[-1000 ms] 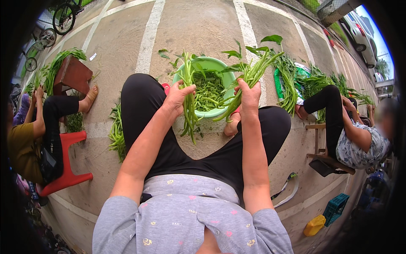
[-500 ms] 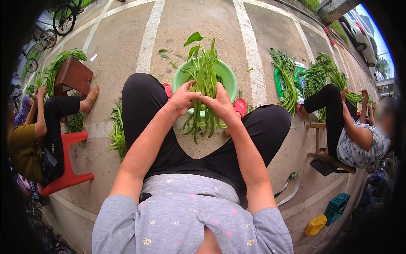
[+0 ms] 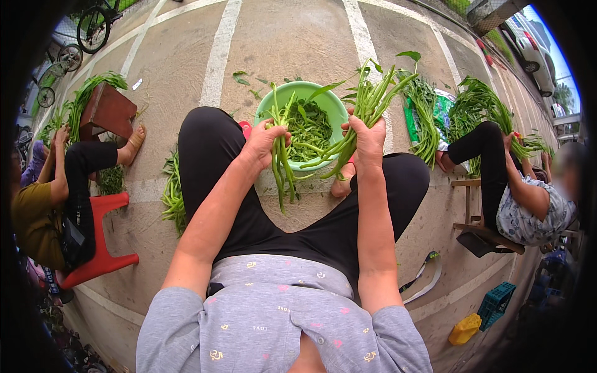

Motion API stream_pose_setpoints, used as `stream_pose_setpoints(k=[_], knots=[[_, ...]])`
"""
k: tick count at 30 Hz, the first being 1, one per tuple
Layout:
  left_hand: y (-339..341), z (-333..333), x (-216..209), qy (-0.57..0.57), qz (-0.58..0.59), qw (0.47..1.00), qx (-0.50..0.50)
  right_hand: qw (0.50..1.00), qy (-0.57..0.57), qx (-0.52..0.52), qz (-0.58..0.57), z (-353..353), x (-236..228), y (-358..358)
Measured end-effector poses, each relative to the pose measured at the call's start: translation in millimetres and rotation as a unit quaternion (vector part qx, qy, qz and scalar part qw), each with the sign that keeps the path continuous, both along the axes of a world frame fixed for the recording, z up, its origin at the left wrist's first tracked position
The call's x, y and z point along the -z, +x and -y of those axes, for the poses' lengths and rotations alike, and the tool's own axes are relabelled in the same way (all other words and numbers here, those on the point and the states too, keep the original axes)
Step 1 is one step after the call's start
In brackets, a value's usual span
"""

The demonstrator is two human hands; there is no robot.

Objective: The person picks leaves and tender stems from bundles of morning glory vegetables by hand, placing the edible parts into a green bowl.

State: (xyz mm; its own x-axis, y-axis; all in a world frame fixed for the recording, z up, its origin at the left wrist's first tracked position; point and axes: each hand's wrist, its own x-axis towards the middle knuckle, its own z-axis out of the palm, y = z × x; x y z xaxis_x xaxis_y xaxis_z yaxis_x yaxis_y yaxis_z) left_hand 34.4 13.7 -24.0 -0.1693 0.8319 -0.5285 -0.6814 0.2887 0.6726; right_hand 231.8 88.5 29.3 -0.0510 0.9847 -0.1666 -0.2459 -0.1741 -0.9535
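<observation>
My left hand (image 3: pixel 265 142) grips a small bunch of green stems (image 3: pixel 281 166) that hang down past my knee. My right hand (image 3: pixel 367 135) holds a larger bundle of leafy green stalks (image 3: pixel 373 102), tips pointing up and to the right. Both hands hover at the near rim of a light green plastic basin (image 3: pixel 323 101) that holds cut green pieces. I sit with black trousers, knees apart, the basin on the concrete between my feet.
A pile of green stalks (image 3: pixel 172 196) lies left of my leg, more greens (image 3: pixel 426 118) right of the basin. A person on a red stool (image 3: pixel 99 255) sits at left, another on a wooden stool (image 3: pixel 479 230) at right. Small blue crate (image 3: pixel 495 303), yellow container (image 3: pixel 465 329), bicycles (image 3: pixel 93 28) at the back left.
Half a second ago both hands held one bunch together over the basin. Now they have come apart, the left with a few stems, the right with the leafy bundle.
</observation>
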Motion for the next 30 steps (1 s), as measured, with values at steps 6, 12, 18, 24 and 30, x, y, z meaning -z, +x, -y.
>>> stream_pose_setpoints(k=[6,12,18,24,30], knots=[[-1.1,-3.3,0.6,0.035,0.009,0.998,0.042,0.991,-0.09,-0.1,0.005,4.5,12.0,-4.3],[2.0,-1.3,-15.3,0.059,0.055,0.995,0.063,0.984,-0.091,-0.156,-0.001,11.3,12.0,-17.3],[5.1,0.5,-17.1,0.072,0.019,0.995,0.072,0.974,-0.129,-0.185,-0.028,17.9,21.5,-26.3],[8.3,0.7,-20.7,0.084,0.011,0.991,0.107,0.968,-0.11,-0.215,-0.074,21.9,21.9,-30.8],[11.6,3.6,-22.9,0.079,-0.013,0.989,0.125,0.981,-0.068,-0.178,-0.029,19.4,27.9,-32.4]])
